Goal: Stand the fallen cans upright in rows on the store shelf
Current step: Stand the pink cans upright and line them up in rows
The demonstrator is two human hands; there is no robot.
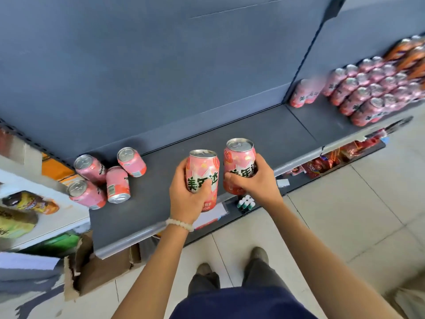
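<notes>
Left grip (pixel 187 199) clasps upright can (pixel 202 178), right grip (pixel 253 180) another (pixel 239 164); fallen cans (pixel 108 178) left, nearer left grip; rows (pixel 372 88) far right.

**Readable text: pink cans only**

Can in left hand (pixel 202 178): green characters "美年达" across the front; small print near the base, roughly "330ml", partly covered. Can in right hand (pixel 240 165): same "美年达", partly hidden by fingers. Upright cans at right (pixel 368 93): same green lettering, blurred. Fallen cans (pixel 108 178): print unreadable.
</notes>
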